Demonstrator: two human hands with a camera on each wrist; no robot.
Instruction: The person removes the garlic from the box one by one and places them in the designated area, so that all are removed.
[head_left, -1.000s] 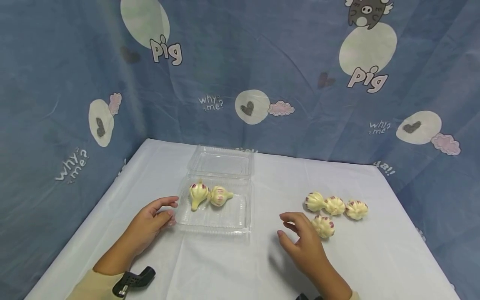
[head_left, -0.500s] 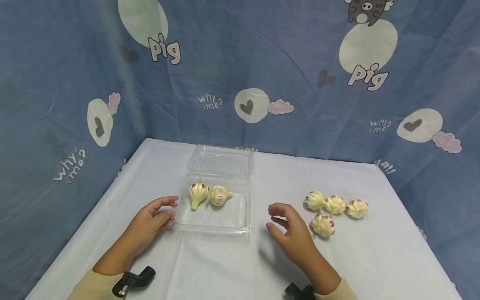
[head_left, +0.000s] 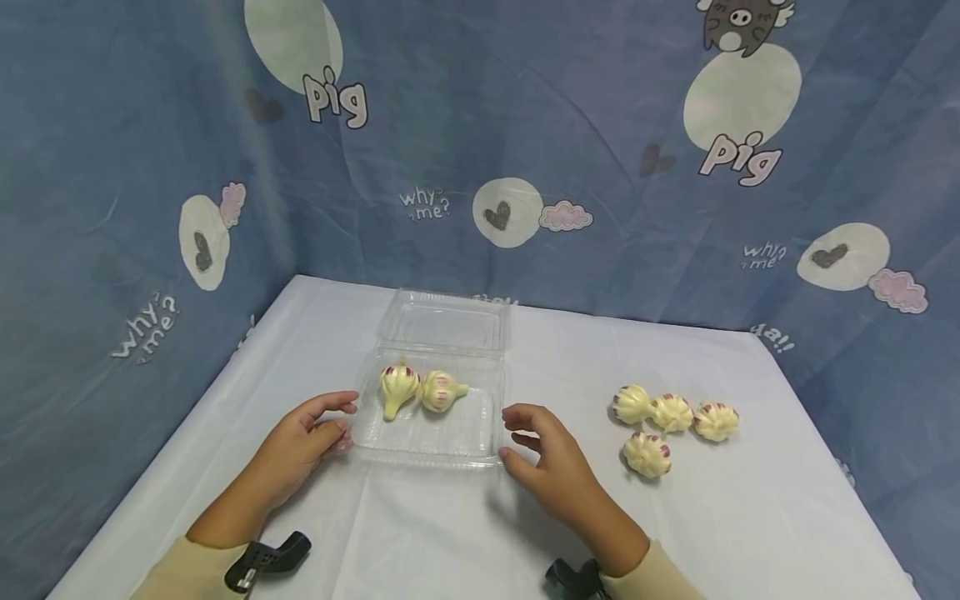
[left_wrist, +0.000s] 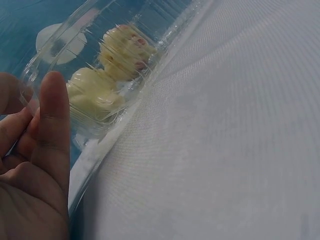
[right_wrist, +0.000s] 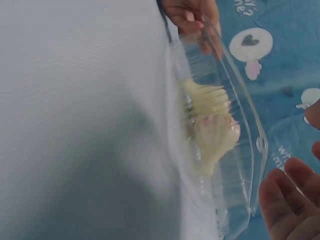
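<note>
The relaxed, empty right hand (head_left: pixel 543 454) has moved left beside the clear box (head_left: pixel 427 456): two garlic bulbs (head_left: pixel 399 386) inside, four loose bulbs (head_left: pixel 647 455) remaining. Whether the left hand (head_left: pixel 303 437) grips is unclear.

From where I sit, the head cam pic is bright and pretty sharp. The white worktop (head_left: pixel 720 517) looks brightest; the blue cloth (head_left: pixel 420 100) is dimmer. Light prob. comes from above, b/c the R grip (head_left: pixel 553 467) drops a soft shadow (head_left: pixel 513 508) below it. I see tiny shiny lines on the clear box (head_left: pixel 465 437). L wrist cam's greyer, a bit fuzzy. R wrist cam's blurry w/ a big dark patch.
</note>
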